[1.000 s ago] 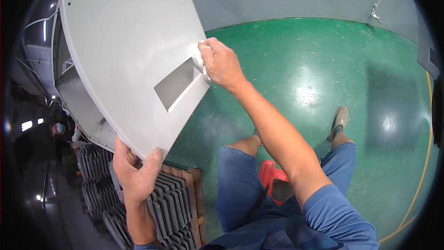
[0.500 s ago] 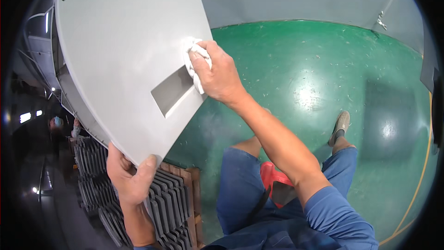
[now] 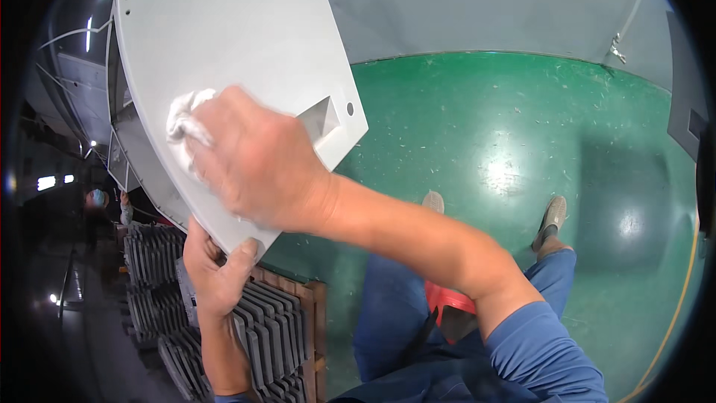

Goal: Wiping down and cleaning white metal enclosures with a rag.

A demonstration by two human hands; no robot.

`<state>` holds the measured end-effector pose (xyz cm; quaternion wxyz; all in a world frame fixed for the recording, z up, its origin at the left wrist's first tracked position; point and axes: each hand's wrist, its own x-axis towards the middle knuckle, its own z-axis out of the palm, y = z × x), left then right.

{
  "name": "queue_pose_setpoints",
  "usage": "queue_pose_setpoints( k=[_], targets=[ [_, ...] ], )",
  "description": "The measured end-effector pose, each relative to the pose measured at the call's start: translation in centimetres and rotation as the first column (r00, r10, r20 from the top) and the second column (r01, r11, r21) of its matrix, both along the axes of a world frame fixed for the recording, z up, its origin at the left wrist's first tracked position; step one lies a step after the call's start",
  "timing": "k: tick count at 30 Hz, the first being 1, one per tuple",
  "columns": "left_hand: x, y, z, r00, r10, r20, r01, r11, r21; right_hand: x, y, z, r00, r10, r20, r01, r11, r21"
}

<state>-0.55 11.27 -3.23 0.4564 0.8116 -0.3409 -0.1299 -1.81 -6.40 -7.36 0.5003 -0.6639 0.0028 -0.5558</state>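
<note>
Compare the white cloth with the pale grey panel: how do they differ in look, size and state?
The white cloth is crumpled; the pale grey panel is smooth.
The cloth is small, bunched in the right hand; the panel is far larger, held by the left hand.
The panel has round holes; the cloth shows none.
Both are pale.

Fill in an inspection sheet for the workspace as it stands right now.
Surface: green floor, flecked and shiny.
Job's things: pale grey panel with a rectangular recess; white cloth against its face.
Clutter: stacked dark grey parts beside wooden boards; red object between the legs.
Left hand: grips the panel's lower corner, thumb on the face.
Right hand: holds the cloth, blurred.
Cables: thin pale line left of the panel; cable or rod, cannot tell.
Surroundings: grey wall beyond the floor.
</note>
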Motion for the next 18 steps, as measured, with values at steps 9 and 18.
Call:
queue_pose_setpoints(
  k=[9, 18],
  targets=[
    [-0.2, 0.9, 0.7, 1.0, -0.025, 0.017, 0.025, 0.999, 0.027, 6.3, -9.3, -13.5, 0.757, -0.044, -0.652, 0.412, 0.807, 0.423],
    [2.0, 2.9, 0.7, 0.998, 0.013, 0.069, -0.024, 0.987, 0.161, 0.5, 5.1, 3.5, 0.998, -0.041, 0.047, 0.046, 0.991, -0.122]
  ],
)
